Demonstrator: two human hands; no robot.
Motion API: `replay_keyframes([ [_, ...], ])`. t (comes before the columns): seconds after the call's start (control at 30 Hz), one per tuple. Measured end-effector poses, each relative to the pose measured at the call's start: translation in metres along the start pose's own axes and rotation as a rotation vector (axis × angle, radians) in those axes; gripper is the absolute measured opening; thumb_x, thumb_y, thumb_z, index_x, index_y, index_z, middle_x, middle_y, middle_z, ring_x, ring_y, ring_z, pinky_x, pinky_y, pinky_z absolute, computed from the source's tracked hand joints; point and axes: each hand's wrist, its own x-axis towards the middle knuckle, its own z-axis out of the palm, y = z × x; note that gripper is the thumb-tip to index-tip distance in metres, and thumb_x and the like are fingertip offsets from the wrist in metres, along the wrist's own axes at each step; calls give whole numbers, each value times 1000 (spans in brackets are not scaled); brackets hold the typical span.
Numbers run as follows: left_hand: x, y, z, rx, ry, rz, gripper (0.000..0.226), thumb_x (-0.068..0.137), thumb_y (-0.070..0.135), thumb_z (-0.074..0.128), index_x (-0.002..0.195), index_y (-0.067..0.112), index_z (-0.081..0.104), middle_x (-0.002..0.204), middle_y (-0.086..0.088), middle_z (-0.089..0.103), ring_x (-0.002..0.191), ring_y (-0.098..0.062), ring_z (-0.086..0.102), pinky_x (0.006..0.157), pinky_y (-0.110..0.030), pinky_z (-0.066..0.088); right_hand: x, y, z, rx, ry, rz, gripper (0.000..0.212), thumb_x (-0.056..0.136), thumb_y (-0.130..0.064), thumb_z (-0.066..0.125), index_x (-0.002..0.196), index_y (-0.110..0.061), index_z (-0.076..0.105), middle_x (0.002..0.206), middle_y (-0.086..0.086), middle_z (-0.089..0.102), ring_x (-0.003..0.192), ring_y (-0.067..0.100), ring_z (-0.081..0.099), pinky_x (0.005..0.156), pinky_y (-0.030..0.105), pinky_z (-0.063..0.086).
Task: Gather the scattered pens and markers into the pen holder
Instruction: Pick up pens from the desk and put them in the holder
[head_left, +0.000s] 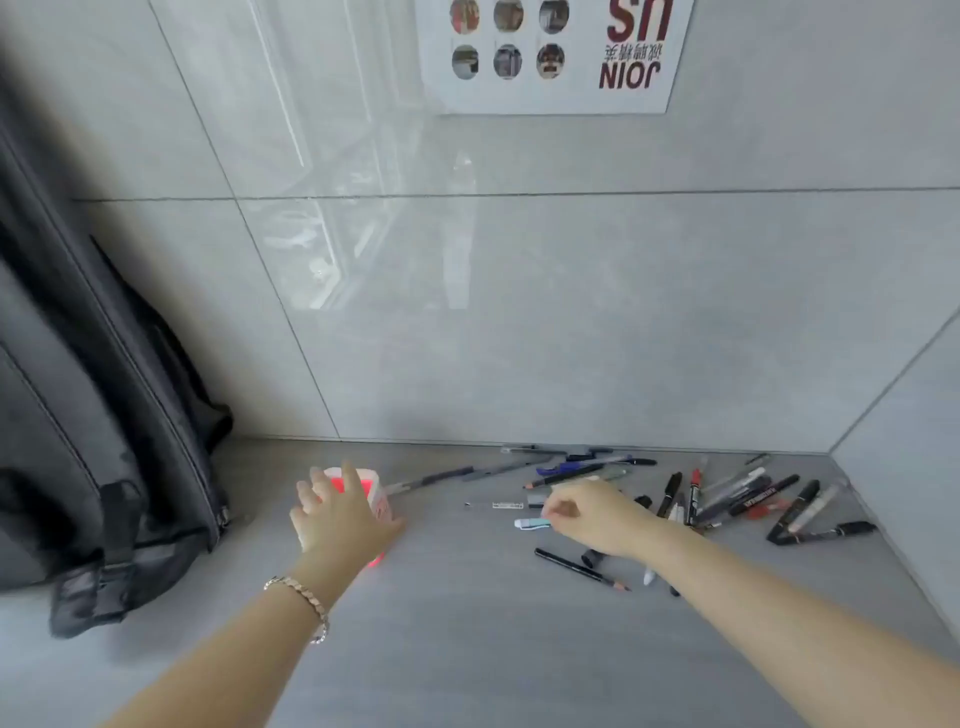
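Over on the left of the grey counter (467, 623), your left hand (340, 519) wraps its spread fingers around the small pink-and-white cylindrical pen holder (376, 493), steadying it; it looks light and likely to tip. Your right hand (592, 514) has its fingers pressed together, pinching the end of a short pale-blue-and-white pen (530, 524). Light, stiff, smooth plastic, I'd judge, so grip mid-barrel. To the right and far side, the scattered pens and markers (727, 499) lie crossed; lift the top ones first.
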Motion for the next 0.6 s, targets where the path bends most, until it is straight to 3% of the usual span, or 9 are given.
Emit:
replay_keyframes([
  [0.07, 7, -11, 5, -47, 15, -76, 99, 66, 59, 62, 138, 14, 11, 143, -17, 22, 131, -34, 25, 103, -43, 33, 17, 2, 9, 7, 0, 38, 22, 91, -18, 48, 104, -15, 65, 113, 0, 67, 102, 17, 59, 89, 30, 45],
  [0.23, 16, -32, 18, -326, 34, -79, 94, 70, 45, 68, 139, 10, 15, 130, -16, 40, 120, -36, 38, 96, -46, 39, 59, 4, 36, -27, -6, 92, 19, 91, -18, 49, 100, -17, 66, 111, 1, 67, 104, 18, 59, 85, 28, 45],
  [0.37, 15, -49, 15, -506, 36, -53, 101, 66, 39, 74, 142, 14, 11, 138, -12, 34, 127, -31, 29, 100, -47, 37, 99, -7, 49, -209, 29, 103, 22, 92, -13, 46, 106, -13, 63, 116, 7, 62, 107, 27, 57, 87, 33, 45],
  [0.47, 10, -57, 4, -564, 36, 37, 104, 65, 36, 76, 143, 17, 11, 140, -6, 33, 128, -26, 26, 101, -42, 34, 127, -17, 52, -394, 54, 76, 23, 88, -1, 45, 103, -12, 58, 108, 11, 54, 103, 31, 51, 86, 38, 43],
  [0.6, 22, -75, -6, -624, 1, 66, 106, 62, 35, 79, 143, 20, 11, 139, -1, 33, 127, -18, 25, 101, -35, 32, 171, -23, 63, -602, 14, 74, 45, 78, 4, 55, 121, -9, 49, 123, 12, 52, 117, 29, 44, 88, 36, 38],
])
